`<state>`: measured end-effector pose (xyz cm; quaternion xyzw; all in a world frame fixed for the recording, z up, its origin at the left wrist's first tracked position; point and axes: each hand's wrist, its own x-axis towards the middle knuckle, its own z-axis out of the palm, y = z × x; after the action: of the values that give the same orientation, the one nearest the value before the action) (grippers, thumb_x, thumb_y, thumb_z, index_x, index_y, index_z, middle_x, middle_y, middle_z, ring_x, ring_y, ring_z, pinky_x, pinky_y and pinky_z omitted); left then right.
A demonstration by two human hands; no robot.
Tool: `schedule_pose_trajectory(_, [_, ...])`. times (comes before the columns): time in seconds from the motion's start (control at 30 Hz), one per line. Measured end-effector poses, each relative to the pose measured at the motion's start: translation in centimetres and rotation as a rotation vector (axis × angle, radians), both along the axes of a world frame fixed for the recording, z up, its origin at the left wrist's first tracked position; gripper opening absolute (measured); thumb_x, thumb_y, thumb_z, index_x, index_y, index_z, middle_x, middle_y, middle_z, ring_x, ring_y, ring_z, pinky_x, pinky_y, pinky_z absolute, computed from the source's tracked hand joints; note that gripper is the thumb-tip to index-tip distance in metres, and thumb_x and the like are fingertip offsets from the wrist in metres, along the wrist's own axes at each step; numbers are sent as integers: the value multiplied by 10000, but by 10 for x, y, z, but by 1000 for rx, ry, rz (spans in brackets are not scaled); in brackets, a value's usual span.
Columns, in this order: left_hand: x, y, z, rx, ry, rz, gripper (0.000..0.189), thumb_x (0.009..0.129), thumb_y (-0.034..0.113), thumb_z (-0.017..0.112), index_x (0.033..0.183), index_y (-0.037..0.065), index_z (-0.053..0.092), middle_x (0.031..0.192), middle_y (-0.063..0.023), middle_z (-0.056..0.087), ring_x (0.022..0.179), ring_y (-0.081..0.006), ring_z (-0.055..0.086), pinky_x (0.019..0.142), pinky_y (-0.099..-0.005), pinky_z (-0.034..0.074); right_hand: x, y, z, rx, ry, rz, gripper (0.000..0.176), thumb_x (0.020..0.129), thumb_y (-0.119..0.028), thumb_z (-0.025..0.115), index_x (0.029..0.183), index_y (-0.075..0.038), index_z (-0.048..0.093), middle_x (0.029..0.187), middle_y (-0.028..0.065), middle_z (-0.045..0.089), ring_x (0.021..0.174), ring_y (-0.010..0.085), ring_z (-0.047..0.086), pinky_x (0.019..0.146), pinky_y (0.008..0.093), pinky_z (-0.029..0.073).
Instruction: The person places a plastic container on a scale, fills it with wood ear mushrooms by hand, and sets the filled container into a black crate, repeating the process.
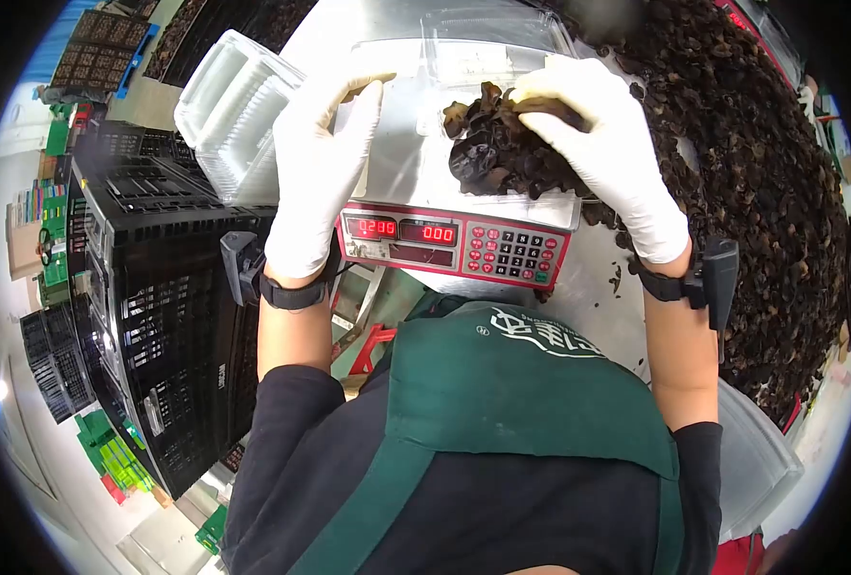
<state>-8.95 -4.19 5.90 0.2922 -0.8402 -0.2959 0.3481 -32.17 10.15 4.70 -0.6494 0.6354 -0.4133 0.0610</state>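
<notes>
1. Left hand [325, 158]: thumb and fingers spread, nothing visible between them; sits over the scale's left side, out of the pile's way.
2. Right hand [607, 144]: thumb and fingers pinch dark crinkled pieces [507, 158] at the pile's upper right edge; a fingertip hold probably suits loose, floppy bits.
3. Those pieces lie on the right part of the scale [478, 244], seemingly in clear plastic; display and keypad face the wearer, presumably for easy reading.
4. Large dark heap [746, 192] spreads over the counter [602, 257] beside the right arm, likely for short reaches.
5. Clear containers [238, 110] stand nested left of the scale, likely to save room.
</notes>
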Motion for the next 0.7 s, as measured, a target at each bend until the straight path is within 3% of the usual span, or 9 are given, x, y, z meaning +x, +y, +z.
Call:
schedule_pose_trajectory(0.1, [-7, -2, 3, -50, 7, -13, 183, 930, 65, 644, 1081, 52, 746, 984, -65, 743, 915, -151, 684, 865, -289, 518, -4, 20, 9, 125, -445, -56, 227, 913, -157, 696, 1110, -44, 714, 1027, 68, 737, 966, 137, 683, 892, 281, 519])
schedule_pose_trajectory(0.17, [-8, -8, 1, -26, 29, -25, 186, 935, 83, 639, 1085, 54, 744, 975, -68, 742, 915, -152, 685, 858, -287, 517, -14, 40, 9, 94, -742, -63, 264, 947, -171, 652, 1144, 3, 678, 1085, 103, 723, 971, 177, 682, 899, 304, 522])
schedule_pose_trajectory(0.27, [-5, -15, 2, 0, -42, -9, 202, 952, 107, 640, 1122, 57, 737, 1038, -67, 737, 974, -134, 671, 882, -277, 504, -47, 88, -32, 15, -1222, -21, 362, 1000, -216, 577, 1291, -2, 581, 1175, 149, 675, 1049, 212, 656, 892, 351, 538])
schedule_pose_trajectory(0.3, [-5, -17, 3, 8, -84, 0, 210, 960, 115, 641, 1139, 57, 734, 1071, -66, 734, 1003, -125, 663, 896, -273, 498, -54, 106, -46, 13, -1370, 94, 416, 1012, -240, 555, 1360, -14, 522, 1223, 158, 639, 1090, 233, 641, 864, 372, 563])
schedule_pose_trajectory(0.4, [-15, -22, 11, 33, -190, 30, 243, 971, 157, 624, 1176, 61, 713, 1096, -75, 730, 993, -132, 666, 876, -272, 504, -51, 144, -69, 78, -1597, 7, 452, 1009, -234, 549, 1397, -10, 488, 1191, 163, 644, 1055, 271, 663, 846, 362, 588])
schedule_pose_trajectory(0.47, [-25, -34, 7, -6, -237, 5, 285, 965, 216, 633, 1199, 65, 695, 1068, -71, 727, 950, -146, 671, 849, -278, 511, -39, 155, -80, 81, -1665, -145, 480, 1040, -347, 466, 1396, -26, 498, 1133, 147, 672, 978, 246, 675, 818, 292, 573])
schedule_pose_trajectory(0.53, [-40, -56, -3, -139, -319, 6, 339, 946, 273, 651, 1215, 69, 680, 1030, -71, 723, 906, -161, 675, 823, -287, 518, -28, 156, -84, 68, -1842, -165, 500, 1050, -413, 422, 1371, -45, 525, 1136, 134, 675, 911, 217, 672, 711, 278, 569])
schedule_pose_trajectory(0.6, [-60, -88, -34, -360, -415, 22, 401, 915, 328, 680, 1223, 72, 670, 983, -76, 718, 859, -175, 676, 798, -298, 525, -19, 153, -91, 126, -2015, -162, 488, 1041, -444, 451, 1317, -60, 568, 1036, 81, 670, 773, 145, 611, 509, 251, 487])
schedule_pose_trajectory(0.7, [-89, -113, -76, -500, -424, 30, 497, 883, 330, 697, 1291, 59, 614, 945, -91, 702, 818, -186, 667, 783, -309, 530, -6, 149, -101, 171, -1960, -160, 423, 1026, -391, 512, 1225, -39, 638, 863, 19, 618, 642, 90, 488, 498, 218, 368])
